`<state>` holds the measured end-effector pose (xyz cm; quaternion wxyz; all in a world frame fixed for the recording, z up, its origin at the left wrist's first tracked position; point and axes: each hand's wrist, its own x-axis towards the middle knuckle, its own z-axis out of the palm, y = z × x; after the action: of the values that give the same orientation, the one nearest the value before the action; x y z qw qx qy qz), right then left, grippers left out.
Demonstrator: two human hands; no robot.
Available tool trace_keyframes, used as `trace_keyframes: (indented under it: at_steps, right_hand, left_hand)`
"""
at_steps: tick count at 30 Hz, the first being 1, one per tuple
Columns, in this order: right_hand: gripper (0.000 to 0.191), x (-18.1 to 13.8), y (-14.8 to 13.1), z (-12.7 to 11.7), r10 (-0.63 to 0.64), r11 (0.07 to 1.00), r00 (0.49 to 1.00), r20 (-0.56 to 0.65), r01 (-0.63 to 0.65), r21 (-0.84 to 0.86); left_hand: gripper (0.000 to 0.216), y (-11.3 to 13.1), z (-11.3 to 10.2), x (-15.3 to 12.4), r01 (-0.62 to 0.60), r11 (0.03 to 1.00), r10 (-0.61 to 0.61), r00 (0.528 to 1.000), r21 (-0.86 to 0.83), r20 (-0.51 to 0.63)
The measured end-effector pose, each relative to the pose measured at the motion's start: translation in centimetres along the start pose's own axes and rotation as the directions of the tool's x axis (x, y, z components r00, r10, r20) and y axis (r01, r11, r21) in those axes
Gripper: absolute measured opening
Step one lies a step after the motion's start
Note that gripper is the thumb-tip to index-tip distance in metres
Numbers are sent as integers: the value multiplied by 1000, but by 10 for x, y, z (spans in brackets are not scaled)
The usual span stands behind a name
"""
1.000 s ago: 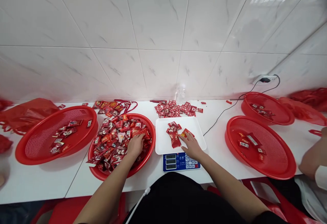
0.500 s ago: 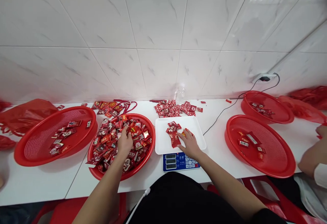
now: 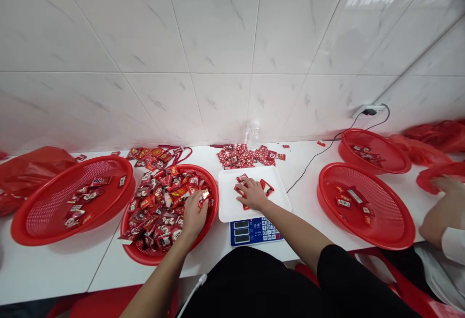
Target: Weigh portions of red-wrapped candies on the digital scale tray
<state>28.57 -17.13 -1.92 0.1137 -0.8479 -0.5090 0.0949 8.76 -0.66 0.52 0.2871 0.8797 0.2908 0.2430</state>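
Note:
My left hand (image 3: 193, 215) lies palm down, fingers spread, on the pile of red wrapped candies (image 3: 160, 206) in the middle red basket (image 3: 214, 197). My right hand (image 3: 250, 194) rests on the small heap of red candy packets (image 3: 267, 187) on the white tray (image 3: 279, 199) of the blue digital scale (image 3: 254, 231). Its fingers are curled over the packets; whether it grips any is not clear.
A second red basket (image 3: 36, 221) with a few candies stands at the left, with red bags beyond it. Loose packets (image 3: 247, 155) lie by the wall. Two more red baskets (image 3: 392, 226) stand at the right, where another person's hand (image 3: 445, 185) reaches. A black cable (image 3: 312, 160) runs to a wall socket.
My left hand has shifted right and nearer within the middle basket. My right hand has slid left across the scale tray onto the packets. The other person's hand has moved toward a red bag.

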Motion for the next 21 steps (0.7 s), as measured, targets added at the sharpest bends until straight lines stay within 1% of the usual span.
trace_keyframes:
  at_steps: [2, 4, 5, 7, 9, 10, 11, 12, 13, 14, 15, 16, 17, 19, 21]
  right_hand:
    - [43, 1, 3, 5, -7, 1000, 998, -69, 8, 11]
    - [37, 4, 6, 9, -16, 999, 995, -101, 20, 39]
    - [34, 6, 8, 11, -17, 998, 994, -111, 23, 59]
    - [30, 9, 11, 11, 13, 991, 990, -144, 6, 131]
    - [29, 10, 10, 7, 55, 972, 976, -213, -3, 236]
    - [28, 10, 6, 4, 60, 957, 966, -253, 17, 289]
    - [28, 9, 1, 0, 50, 941, 956, -290, 52, 334]
    - [28, 7, -7, -5, 24, 924, 948, -318, 100, 369]
    - [28, 4, -16, -10, -22, 907, 944, -329, 157, 391]
    - [30, 1, -26, -14, -78, 889, 942, -326, 214, 406]
    - [33, -3, -37, -18, -146, 871, 939, -311, 271, 409]
    - [38, -6, -47, -20, -222, 856, 930, -292, 330, 398]
    - [44, -10, -55, -22, -292, 844, 916, -275, 382, 377]
    - [52, -15, -64, -24, -376, 829, 891, -255, 446, 336]
    - [52, -16, -61, -24, -358, 833, 896, -262, 433, 343]
  left_hand:
    - [33, 9, 4, -6, 35, 992, -29, 998, -119, 53]
    - [29, 19, 9, -11, 123, 955, -90, 987, -269, 132]
    - [28, 24, 12, -13, 185, 918, -127, 975, -350, 181]
    - [27, 35, 17, -16, 328, 804, -200, 935, -496, 293]
    - [32, 45, 22, -17, 491, 635, -266, 864, -597, 428]
    - [34, 49, 25, -17, 576, 520, -291, 814, -630, 503]
    - [36, 53, 27, -16, 657, 382, -305, 754, -650, 582]
    - [35, 57, 30, -15, 721, 223, -298, 691, -656, 658]
    - [32, 60, 32, -13, 759, 61, -269, 637, -648, 722]
    - [29, 62, 35, -11, 773, -90, -222, 599, -628, 769]
    - [27, 64, 37, -9, 768, -216, -167, 579, -602, 798]
    - [27, 65, 39, -7, 754, -315, -115, 572, -576, 812]
    - [27, 66, 41, -5, 738, -387, -70, 575, -553, 815]
    - [30, 66, 43, -3, 713, -475, -8, 582, -515, 813]
    - [32, 64, 42, -2, 698, -523, 21, 584, -489, 811]
